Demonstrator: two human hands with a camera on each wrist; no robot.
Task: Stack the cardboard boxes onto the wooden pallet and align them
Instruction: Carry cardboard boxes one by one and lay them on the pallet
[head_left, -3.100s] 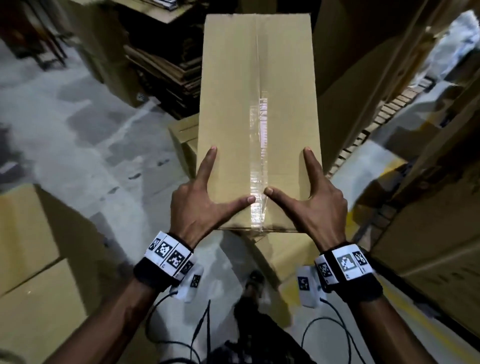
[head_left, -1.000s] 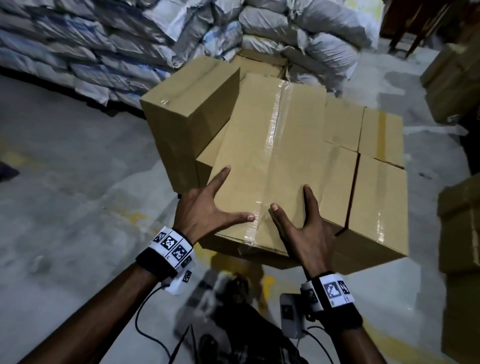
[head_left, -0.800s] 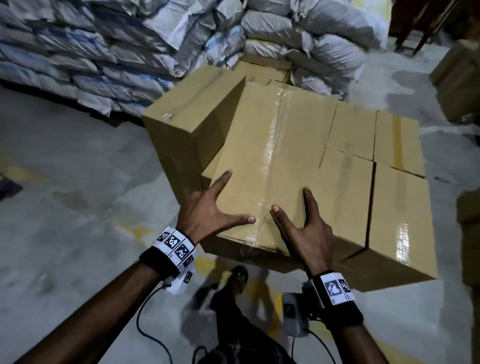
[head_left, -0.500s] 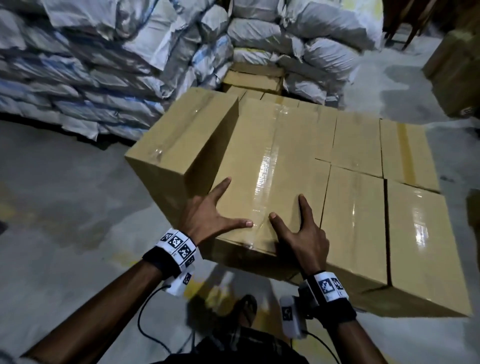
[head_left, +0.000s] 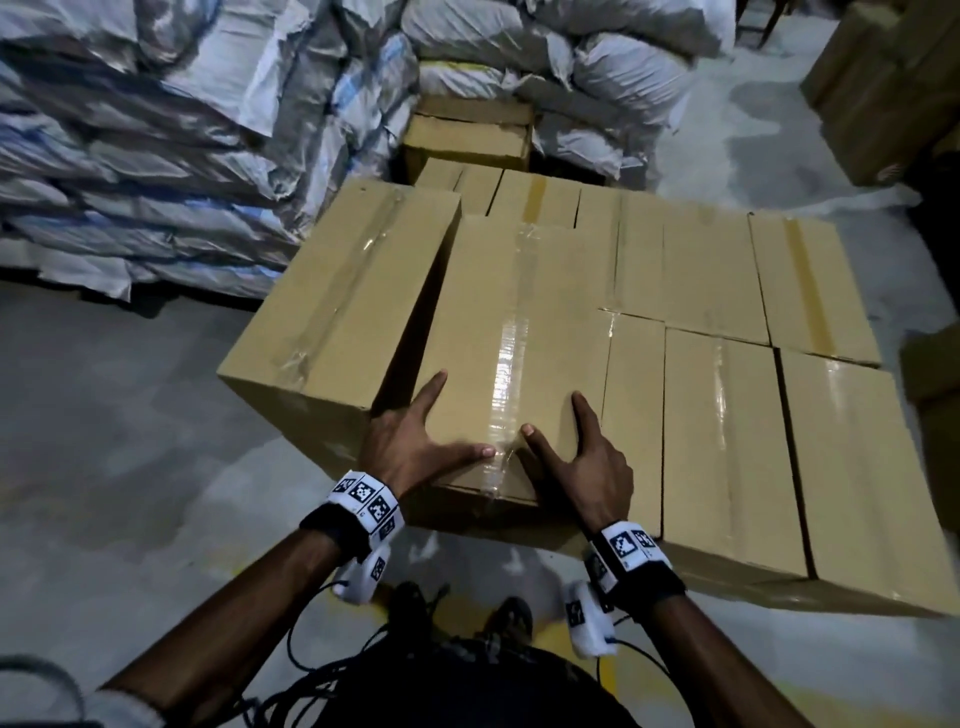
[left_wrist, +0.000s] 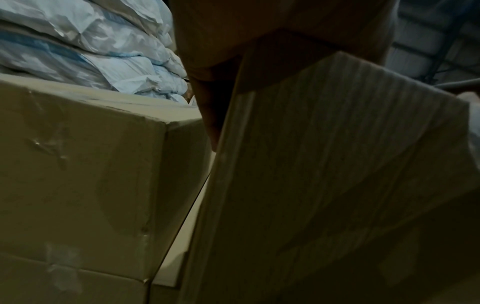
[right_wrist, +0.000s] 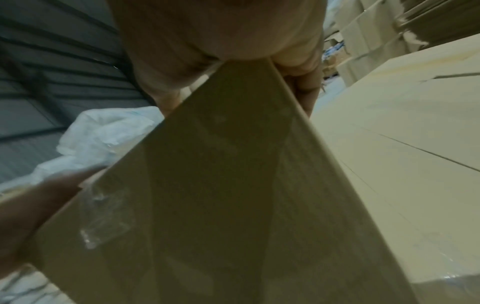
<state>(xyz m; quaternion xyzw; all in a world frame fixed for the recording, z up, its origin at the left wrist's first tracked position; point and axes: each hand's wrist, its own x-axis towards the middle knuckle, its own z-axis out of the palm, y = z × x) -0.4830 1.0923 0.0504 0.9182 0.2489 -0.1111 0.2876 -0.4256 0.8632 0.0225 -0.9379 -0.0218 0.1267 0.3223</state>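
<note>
I hold a long taped cardboard box (head_left: 519, 322) by its near end. My left hand (head_left: 415, 441) grips its left corner and my right hand (head_left: 576, 452) its right corner, thumbs on top by the tape. The box lies over a layer of stacked boxes (head_left: 727, 415), close beside a taller box (head_left: 337, 301) on the left. The left wrist view shows the held box (left_wrist: 337, 164) tilted against that neighbour (left_wrist: 78, 164), with a narrow gap. In the right wrist view my fingers (right_wrist: 306, 86) wrap the box's (right_wrist: 221, 185) side. The pallet is hidden.
White and blue sacks (head_left: 208, 104) are piled behind and left of the stack. A small carton (head_left: 467, 135) sits at the back among them. More cartons (head_left: 893, 78) stand at the far right. Bare concrete floor (head_left: 130, 441) lies to the left, and my feet are just below the stack.
I have carried the box from another aisle to the stack. It has come down beside the taller left box, and the stack is closer. Both hands keep the same grip.
</note>
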